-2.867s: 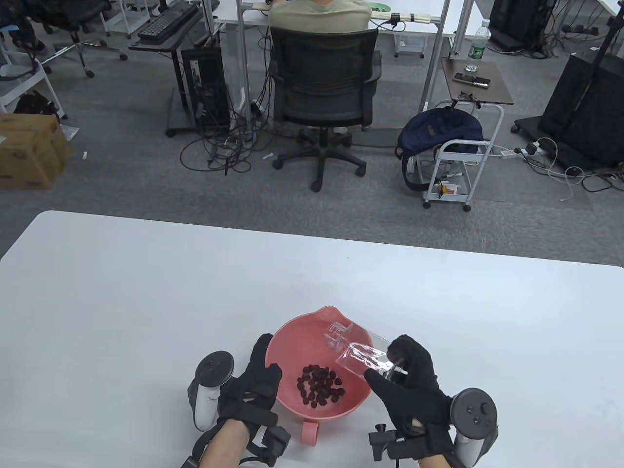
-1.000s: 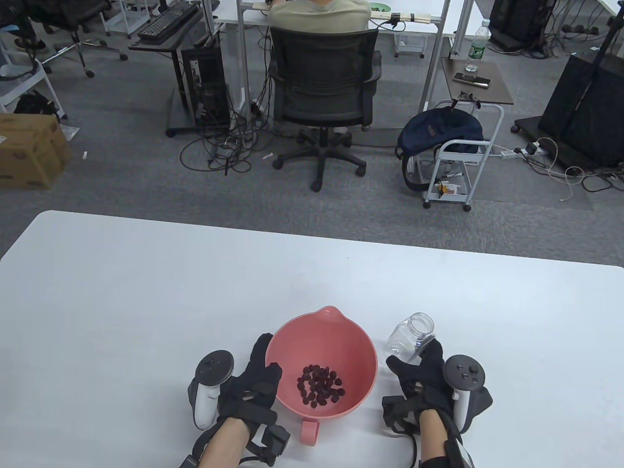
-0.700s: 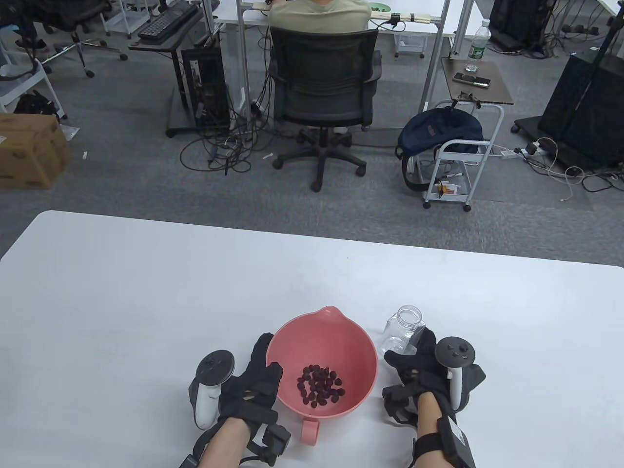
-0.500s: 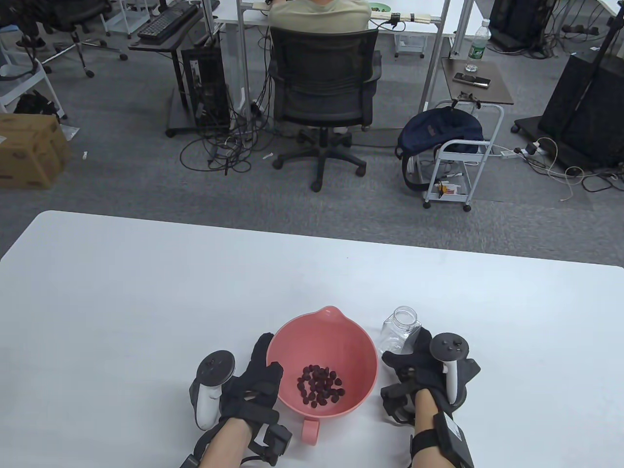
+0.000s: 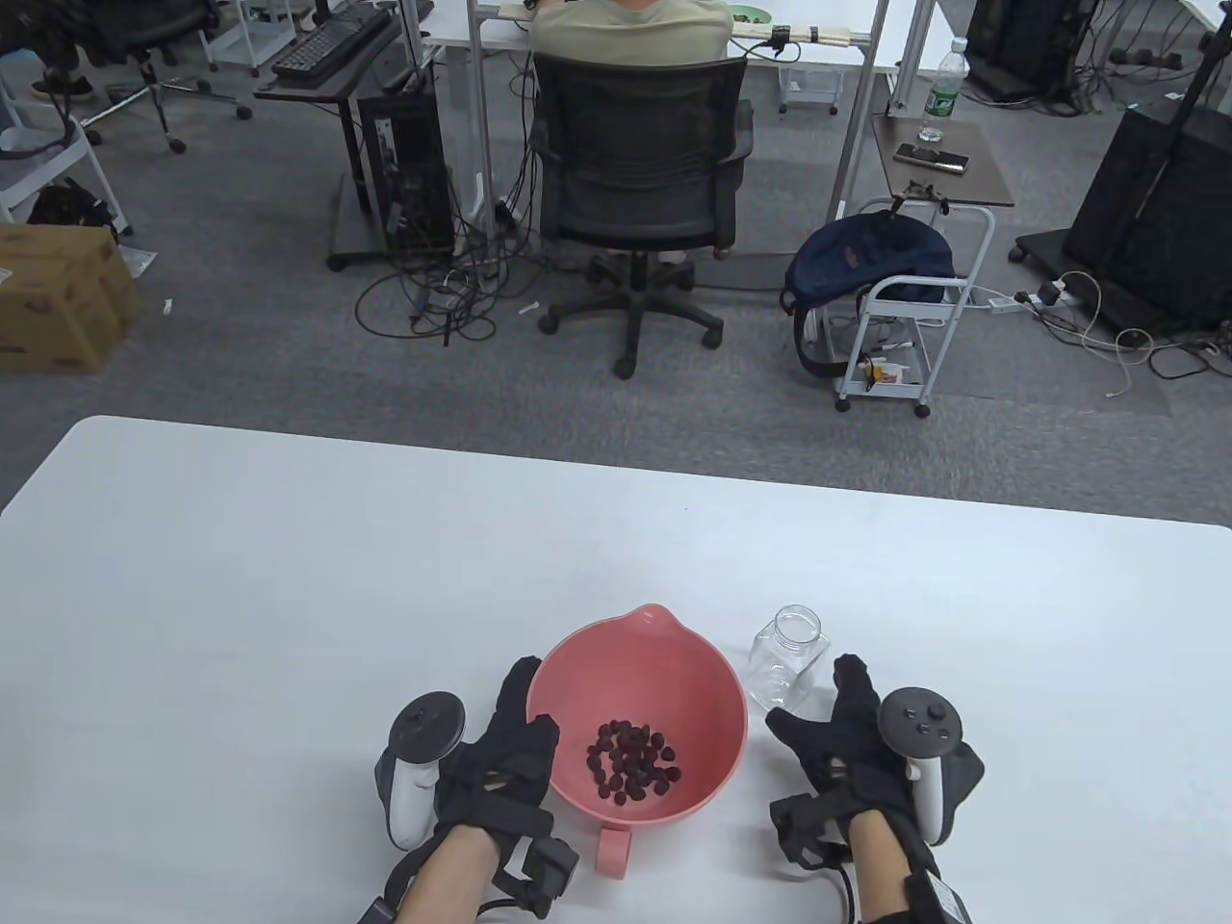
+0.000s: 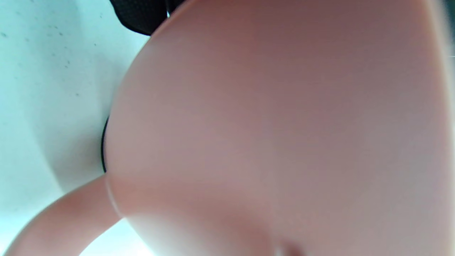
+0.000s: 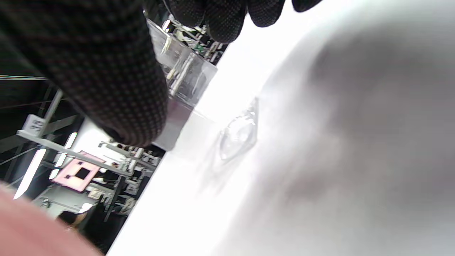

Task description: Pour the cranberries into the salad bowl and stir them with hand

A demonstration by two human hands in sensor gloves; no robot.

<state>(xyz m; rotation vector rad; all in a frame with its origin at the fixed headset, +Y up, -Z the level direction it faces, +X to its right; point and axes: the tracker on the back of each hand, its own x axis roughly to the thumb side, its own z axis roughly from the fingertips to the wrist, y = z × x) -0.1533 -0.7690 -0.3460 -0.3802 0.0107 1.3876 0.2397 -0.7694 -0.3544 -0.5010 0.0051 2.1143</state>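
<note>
Lay heaped in the bottom of the pink bowl, low centre of the table view: the cranberries, between both hands and no nearer either. Flanked on its left wall by the left hand, fingers straight against it. Right hand just right of the rim, spread, holding nothing, apart from the empty jar upright on the worktop. Left wrist view filled by blurred bowl wall; contact there unreadable.
</note>
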